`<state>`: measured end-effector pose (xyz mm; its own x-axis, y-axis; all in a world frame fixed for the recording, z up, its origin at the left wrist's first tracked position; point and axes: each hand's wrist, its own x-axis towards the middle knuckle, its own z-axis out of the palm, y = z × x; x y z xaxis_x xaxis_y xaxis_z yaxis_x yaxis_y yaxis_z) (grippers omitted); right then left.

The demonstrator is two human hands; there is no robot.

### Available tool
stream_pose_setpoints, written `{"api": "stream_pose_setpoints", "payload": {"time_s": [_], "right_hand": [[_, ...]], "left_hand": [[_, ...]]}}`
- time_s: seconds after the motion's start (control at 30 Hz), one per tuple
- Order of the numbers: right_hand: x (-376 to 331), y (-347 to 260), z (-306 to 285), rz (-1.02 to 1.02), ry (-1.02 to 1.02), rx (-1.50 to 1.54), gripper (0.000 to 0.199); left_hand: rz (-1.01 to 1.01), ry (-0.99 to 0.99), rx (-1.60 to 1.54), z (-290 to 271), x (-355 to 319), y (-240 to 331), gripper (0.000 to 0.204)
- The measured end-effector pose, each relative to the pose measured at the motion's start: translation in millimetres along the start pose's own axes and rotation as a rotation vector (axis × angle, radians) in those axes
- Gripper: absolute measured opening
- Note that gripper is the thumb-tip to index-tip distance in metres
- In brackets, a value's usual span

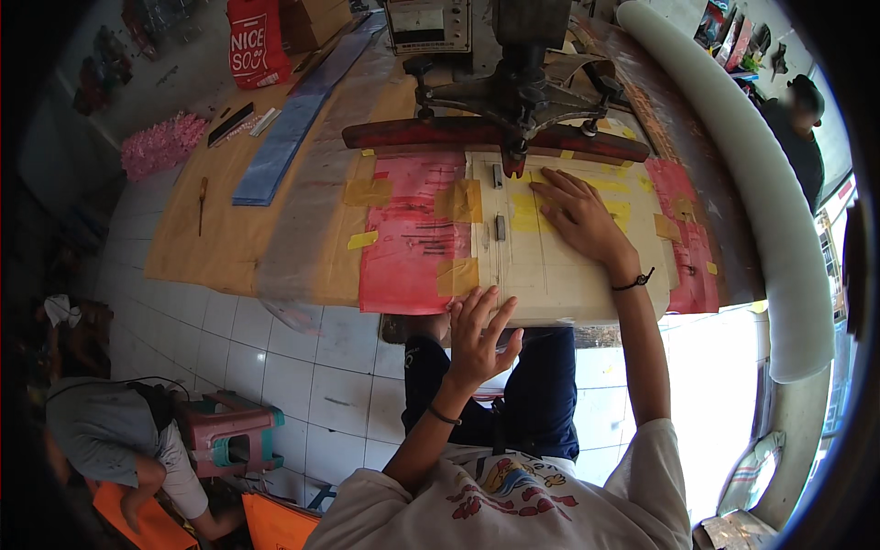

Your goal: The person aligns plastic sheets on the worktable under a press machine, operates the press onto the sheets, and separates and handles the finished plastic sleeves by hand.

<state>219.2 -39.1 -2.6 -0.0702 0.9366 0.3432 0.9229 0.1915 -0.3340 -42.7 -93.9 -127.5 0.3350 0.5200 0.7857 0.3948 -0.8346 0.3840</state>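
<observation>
My right hand [585, 220] lies flat on a cream board [573, 284], fingers stretched toward the far side. Held up at the board's near edge is my left hand [481, 337], its fingers spread and nothing in it; whether the fingertips touch the edge, I cannot tell. Two small grey metal blocks [500, 227] sit on the board left of my right hand. Yellow and tan tape [458, 277] joins the board to a red sheet [403, 247] on its left, and another red sheet [694, 266] is at the right. Over the far side hangs a machine's dark press head [522, 101] with a long reddish bar [412, 133].
Blue folded sheets [293, 128], a screwdriver [203, 203] and a red bag [257, 44] rest on the brown table cover [192, 247]. A thick white roll [733, 137] runs along the right. One person [119, 431] bends at lower left by stools [229, 431]; another [796, 137] is far right.
</observation>
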Motion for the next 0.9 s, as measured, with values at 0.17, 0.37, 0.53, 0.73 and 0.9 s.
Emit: {"api": "stream_pose_setpoints", "payload": {"time_s": [0.17, 0.37, 0.53, 0.73, 0.9], "right_hand": [[-0.6, -0.9, -1.5, -0.001, -0.008, -0.010, 0.043], [-1.3, 0.4, 0.2, -0.007, -0.005, -0.019, 0.041], [-1.4, -1.0, 0.3, 0.007, -0.009, -0.023, 0.041], [-2.2, -3.1, -0.2, -0.001, -0.010, -0.032, 0.041], [-3.4, 1.2, 2.3, -0.007, -0.002, -0.047, 0.042]], "left_hand": [[0.000, -0.010, -0.003, -1.4, -0.4, 0.1, 0.054], [-0.004, -0.025, -0.003, -0.7, -0.9, -0.4, 0.053], [-0.016, -0.029, -0.004, -1.0, -2.3, -1.1, 0.053], [-0.014, -0.033, 0.014, -0.9, -4.1, -1.8, 0.052], [-0.015, -0.037, 0.018, -0.6, -3.6, -1.1, 0.052]]}}
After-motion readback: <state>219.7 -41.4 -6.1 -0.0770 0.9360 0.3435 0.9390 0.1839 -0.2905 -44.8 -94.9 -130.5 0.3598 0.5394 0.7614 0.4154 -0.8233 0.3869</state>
